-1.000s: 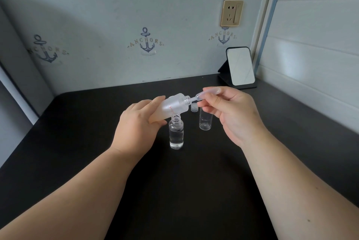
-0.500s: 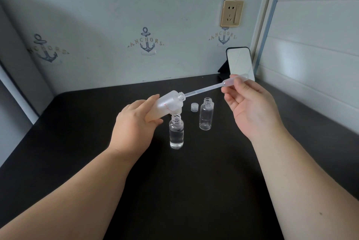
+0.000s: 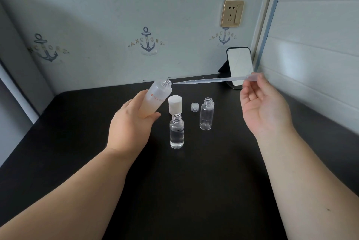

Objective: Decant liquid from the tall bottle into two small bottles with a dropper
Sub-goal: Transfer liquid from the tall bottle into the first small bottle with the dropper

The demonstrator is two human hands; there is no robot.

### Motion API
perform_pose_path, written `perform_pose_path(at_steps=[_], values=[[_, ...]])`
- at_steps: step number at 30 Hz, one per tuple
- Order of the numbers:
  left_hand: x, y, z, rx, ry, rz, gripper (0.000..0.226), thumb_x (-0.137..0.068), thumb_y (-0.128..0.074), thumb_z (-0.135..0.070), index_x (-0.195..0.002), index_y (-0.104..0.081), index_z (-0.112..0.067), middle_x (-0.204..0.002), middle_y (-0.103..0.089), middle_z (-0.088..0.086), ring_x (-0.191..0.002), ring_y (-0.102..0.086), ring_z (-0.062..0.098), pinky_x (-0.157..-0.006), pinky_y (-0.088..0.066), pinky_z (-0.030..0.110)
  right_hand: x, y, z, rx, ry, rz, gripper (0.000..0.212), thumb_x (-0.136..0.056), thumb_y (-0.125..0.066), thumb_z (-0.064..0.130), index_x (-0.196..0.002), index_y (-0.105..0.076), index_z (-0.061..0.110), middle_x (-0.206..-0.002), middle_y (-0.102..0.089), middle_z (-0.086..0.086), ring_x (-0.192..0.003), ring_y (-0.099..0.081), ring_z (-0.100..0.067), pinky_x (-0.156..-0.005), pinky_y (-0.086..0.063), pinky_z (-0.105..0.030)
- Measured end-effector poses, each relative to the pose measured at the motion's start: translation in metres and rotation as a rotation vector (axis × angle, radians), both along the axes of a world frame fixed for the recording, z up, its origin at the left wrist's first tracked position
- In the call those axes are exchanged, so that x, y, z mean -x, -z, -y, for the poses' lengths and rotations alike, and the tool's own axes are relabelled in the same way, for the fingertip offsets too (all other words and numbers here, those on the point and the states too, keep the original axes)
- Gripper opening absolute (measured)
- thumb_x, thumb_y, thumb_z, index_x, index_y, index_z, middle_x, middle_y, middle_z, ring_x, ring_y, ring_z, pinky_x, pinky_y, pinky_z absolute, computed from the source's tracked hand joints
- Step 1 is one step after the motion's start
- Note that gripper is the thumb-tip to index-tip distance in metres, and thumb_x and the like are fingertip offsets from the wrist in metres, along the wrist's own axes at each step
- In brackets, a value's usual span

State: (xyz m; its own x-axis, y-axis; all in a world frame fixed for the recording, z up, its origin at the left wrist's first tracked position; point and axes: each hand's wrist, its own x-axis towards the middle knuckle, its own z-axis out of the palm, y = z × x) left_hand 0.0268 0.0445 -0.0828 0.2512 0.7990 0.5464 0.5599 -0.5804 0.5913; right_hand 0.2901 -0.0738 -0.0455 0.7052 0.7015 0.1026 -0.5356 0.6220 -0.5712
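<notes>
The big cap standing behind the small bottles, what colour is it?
White: the round plastic cap on the black table, clearest in the head view.

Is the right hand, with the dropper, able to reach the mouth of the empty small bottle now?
Probably yes. The right hand pinches the dropper, whose tip is just outside the tall bottle. The empty small bottle stands uncapped below, and nothing covers its mouth.

Dropper now fully clear of tall bottle, tip just right of its mouth. Right hand farther right of it. White cap uncovered beside it.
</notes>
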Motion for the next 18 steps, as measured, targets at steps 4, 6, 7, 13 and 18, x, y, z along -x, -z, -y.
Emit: perform_pose_path(at_steps=[4, 6, 7, 13, 18], values=[[-0.0009, 0.0010, -0.0025, 0.070, -0.004, 0.090, 0.043, -0.086, -0.075, -0.039, -0.121, -0.050, -0.041, -0.099, -0.060, -0.019, -0.093, -0.060, 0.013, -0.080, -0.051, 0.038, -0.0008, 0.0005, -0.0004, -0.020, -0.009, -0.019, 0.011, -0.097, -0.067, 0.011, -0.091, -0.072, 0.003, -0.081, -0.074, -0.004, -0.071, -0.070, -0.014, -0.070, -0.055, -0.022], [-0.0017, 0.0031, -0.0046, 0.117, -0.006, 0.142, 0.047, -0.086, -0.075, -0.043, -0.123, -0.046, -0.044, -0.100, -0.058, -0.025, -0.092, -0.061, 0.005, -0.079, -0.050, 0.032, -0.0013, 0.0010, -0.0005, -0.023, -0.023, -0.017, 0.012, -0.096, -0.068, 0.011, -0.089, -0.073, 0.003, -0.080, -0.072, -0.004, -0.069, -0.068, -0.014, -0.069, -0.055, -0.022], [-0.0021, 0.0045, -0.0057, 0.130, -0.006, 0.157, 0.050, -0.085, -0.076, -0.044, -0.125, -0.045, -0.044, -0.098, -0.056, -0.029, -0.091, -0.058, 0.000, -0.076, -0.047, 0.026, -0.0014, 0.0009, -0.0003, -0.022, -0.029, -0.011, 0.014, -0.096, -0.068, 0.012, -0.087, -0.074, 0.004, -0.080, -0.072, -0.004, -0.069, -0.067, -0.014, -0.069, -0.055, -0.022], [-0.0047, 0.0076, -0.0089, 0.203, -0.019, 0.194, 0.061, -0.084, -0.078, -0.047, -0.134, -0.045, -0.034, -0.094, -0.049, -0.033, -0.085, -0.051, -0.010, -0.066, -0.038, 0.014, -0.0002, -0.0001, -0.0005, 0.008, -0.041, 0.059, 0.025, -0.096, -0.065, 0.013, -0.075, -0.076, 0.008, -0.077, -0.070, -0.002, -0.063, -0.062, -0.012, -0.062, -0.051, -0.022], [-0.0067, 0.0066, -0.0085, 0.210, -0.009, 0.197, 0.062, -0.081, -0.081, -0.046, -0.131, -0.047, -0.033, -0.093, -0.051, -0.032, -0.085, -0.052, -0.011, -0.066, -0.039, 0.014, 0.0009, -0.0013, -0.0014, 0.022, -0.046, 0.102, 0.029, -0.097, -0.063, 0.012, -0.073, -0.078, 0.010, -0.074, -0.069, -0.001, -0.062, -0.061, -0.012, -0.060, -0.050, -0.021]])
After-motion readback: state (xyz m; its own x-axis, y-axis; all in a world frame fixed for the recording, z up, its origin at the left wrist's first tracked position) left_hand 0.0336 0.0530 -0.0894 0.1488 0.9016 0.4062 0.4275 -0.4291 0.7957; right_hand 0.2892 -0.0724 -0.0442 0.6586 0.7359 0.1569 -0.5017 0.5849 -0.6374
